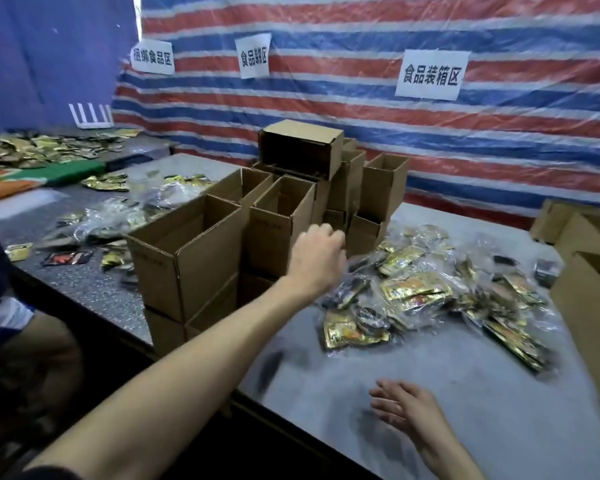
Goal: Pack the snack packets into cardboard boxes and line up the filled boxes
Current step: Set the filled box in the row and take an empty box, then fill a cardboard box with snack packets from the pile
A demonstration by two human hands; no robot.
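Open-topped cardboard boxes (187, 247) stand stacked in rows along the left edge of the grey table (482, 403). One box (302, 147) lies on its side on top at the back. A heap of gold and dark snack packets (416, 292) in clear wrap lies right of the boxes. My left hand (321, 252) reaches out beside the middle box (278, 223), fingers curled; whether it holds anything is hidden. My right hand (407, 405) hovers open above the table's near part, palm down, holding nothing.
More flat and folded cardboard boxes (589, 271) lean at the right edge. A second, darker table (84, 282) on the left carries loose packets (111, 216). Another person's sleeve and arm (4, 306) show at far left. A striped tarp (361, 109) with paper signs hangs behind.
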